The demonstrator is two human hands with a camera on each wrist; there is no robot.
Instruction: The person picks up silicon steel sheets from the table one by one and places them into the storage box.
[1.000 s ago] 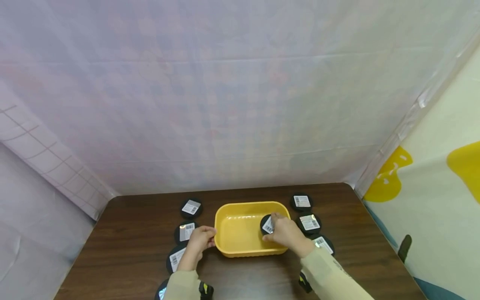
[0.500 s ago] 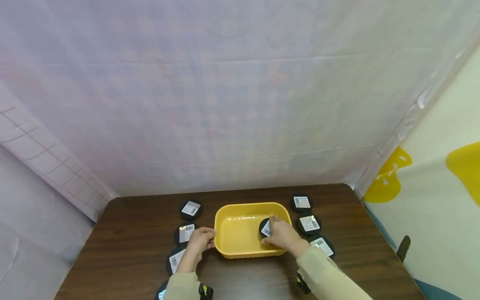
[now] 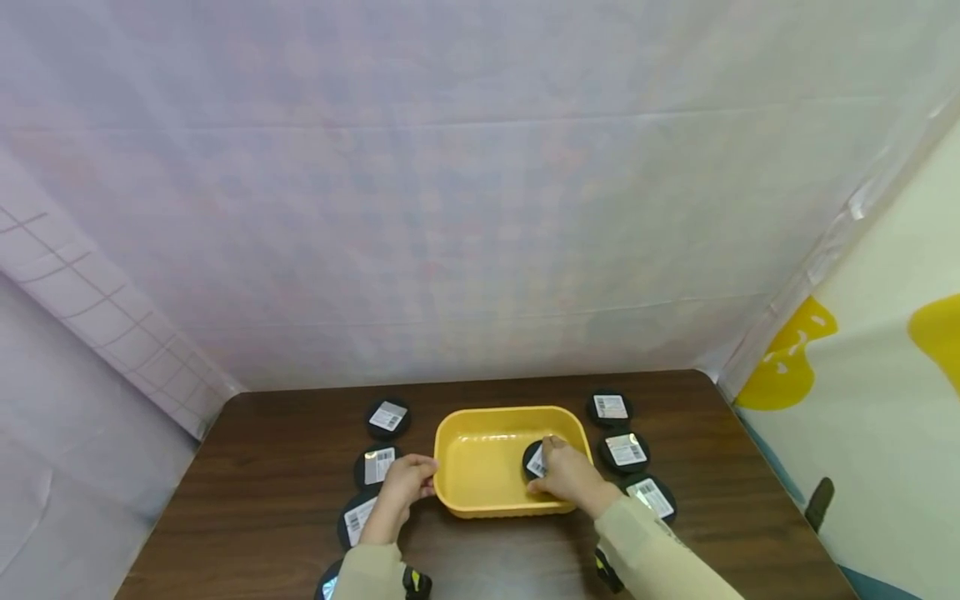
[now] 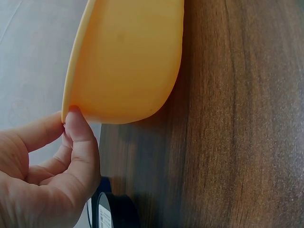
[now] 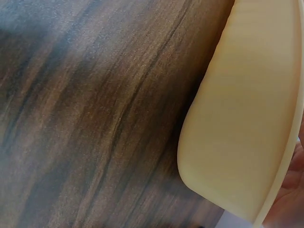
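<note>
A yellow plastic basin (image 3: 480,508) stands on the brown table in the head view. My left hand (image 3: 406,485) pinches its left rim between thumb and fingers; the left wrist view shows this pinch at the corner of the basin (image 4: 128,66). Inside the basin at the right, my right hand (image 3: 568,475) grips a round black container (image 3: 533,461) with a white barcode label, its fingers over the far side and thumb at the near side. In the right wrist view the wall of the basin (image 5: 237,118) hides most of my right hand (image 5: 290,190).
Left of the basin, several similar black round containers (image 3: 387,417) line the wooden table (image 3: 247,483), partly behind my left arm. A column of 3 more black containers (image 3: 627,450) lies to the right. A pale cloth wall (image 3: 465,250) rises behind the table.
The view has shifted slightly, moving everything a little right. My left hand stays on the basin's rim, and my right hand stays on the black container inside the basin.
</note>
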